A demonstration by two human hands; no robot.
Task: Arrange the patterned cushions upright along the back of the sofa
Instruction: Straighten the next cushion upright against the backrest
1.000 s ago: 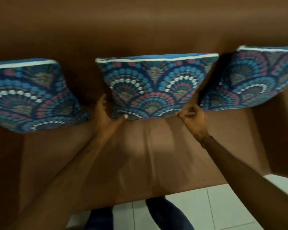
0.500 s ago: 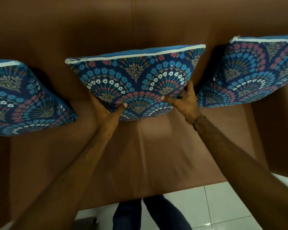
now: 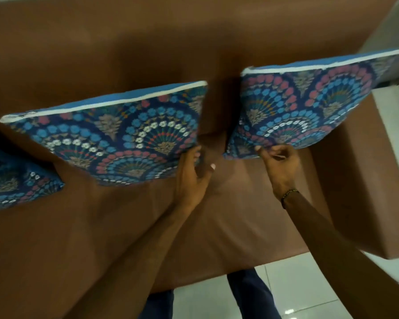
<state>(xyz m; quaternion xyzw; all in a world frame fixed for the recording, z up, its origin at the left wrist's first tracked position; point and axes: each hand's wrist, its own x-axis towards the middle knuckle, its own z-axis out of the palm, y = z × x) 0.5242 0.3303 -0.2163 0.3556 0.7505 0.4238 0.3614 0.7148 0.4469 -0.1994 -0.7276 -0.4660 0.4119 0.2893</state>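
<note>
Head view: a person's left hand (image 3: 191,178) is steadying the middle cushion (image 3: 115,139), fingers spread open at its corner, while the right hand (image 3: 279,162) is pinching the right cushion (image 3: 309,104) at its bottom edge, which looks next to be straightened against the sofa (image 3: 124,42) back.

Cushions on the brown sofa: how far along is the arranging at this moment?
Nearly done. The middle cushion stands upright against the sofa back, with the left hand at its lower right corner. In hand: the right hand pinches the bottom edge of the right cushion, which also stands upright. The left cushion is mostly out of frame, so its state is unclear. Left: let go.
</note>
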